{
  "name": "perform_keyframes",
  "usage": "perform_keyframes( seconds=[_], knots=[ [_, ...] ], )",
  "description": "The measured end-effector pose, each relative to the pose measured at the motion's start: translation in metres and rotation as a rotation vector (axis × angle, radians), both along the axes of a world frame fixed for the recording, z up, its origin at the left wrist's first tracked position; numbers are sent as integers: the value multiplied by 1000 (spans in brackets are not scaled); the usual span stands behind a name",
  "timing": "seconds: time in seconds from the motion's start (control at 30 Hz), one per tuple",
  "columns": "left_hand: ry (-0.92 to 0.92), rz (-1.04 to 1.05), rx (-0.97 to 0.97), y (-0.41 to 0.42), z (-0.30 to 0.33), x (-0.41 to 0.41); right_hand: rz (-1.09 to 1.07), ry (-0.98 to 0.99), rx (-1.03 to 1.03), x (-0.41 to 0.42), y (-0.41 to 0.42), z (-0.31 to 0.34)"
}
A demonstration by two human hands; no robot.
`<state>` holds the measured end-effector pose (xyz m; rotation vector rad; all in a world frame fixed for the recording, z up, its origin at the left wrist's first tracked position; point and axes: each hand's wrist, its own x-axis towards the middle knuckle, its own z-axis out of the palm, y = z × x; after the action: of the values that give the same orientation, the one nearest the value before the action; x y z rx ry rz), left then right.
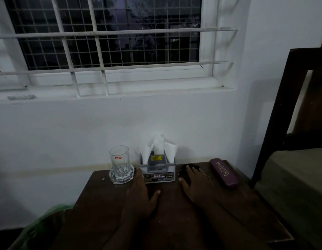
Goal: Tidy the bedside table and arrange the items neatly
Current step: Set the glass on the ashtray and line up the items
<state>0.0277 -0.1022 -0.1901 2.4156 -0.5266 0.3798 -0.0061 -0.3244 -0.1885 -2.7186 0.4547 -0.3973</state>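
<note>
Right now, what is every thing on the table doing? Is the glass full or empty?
Glass: upright, empty, standing in a glass dish.
Tissue holder: upright, tissues sticking out the top.
Black object: under the right hand, too dark to identify.
Purple case: closed, lying flat.
Left hand: flat on the table, beside the holder.
Right hand: resting on the black object.

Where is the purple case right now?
In the head view, the purple case lies flat at the right back edge of the dark wooden table, near the wall, just right of the right hand and beside the bed frame.
</note>
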Motion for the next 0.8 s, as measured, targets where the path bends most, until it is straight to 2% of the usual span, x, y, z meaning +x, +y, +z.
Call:
perform_keyframes(
  seconds=[0.13, 0.2, 0.3, 0.37, 0.43, 0.53, 0.67, 0.8],
  knots=[
    [6, 3, 0, 0, 2, -1, 41, -26, 15, -3, 1, 3],
    [6, 1, -7, 1, 2, 0, 44, -116, 41, -5, 4, 7],
    [6, -7, -17, 1, 1, 1, -117, -405, -5, -17, 0, 16],
    [15, -3, -34, 0, 1, 1, -252, -483, -126, -31, -18, 19],
    [0, 4, -32, -1, 1, 2, -360, -443, -183, -44, -43, 18],
    [-6, 2, -26, -1, 0, 1, -511, -235, -63, -52, -66, 17],
    [-12, -2, -35, -2, 0, 1, -519, -165, 130, -48, -72, 12],
    [3, -11, -34, -3, 3, 1, -451, -131, 50, -43, -73, 10]
  ],
)
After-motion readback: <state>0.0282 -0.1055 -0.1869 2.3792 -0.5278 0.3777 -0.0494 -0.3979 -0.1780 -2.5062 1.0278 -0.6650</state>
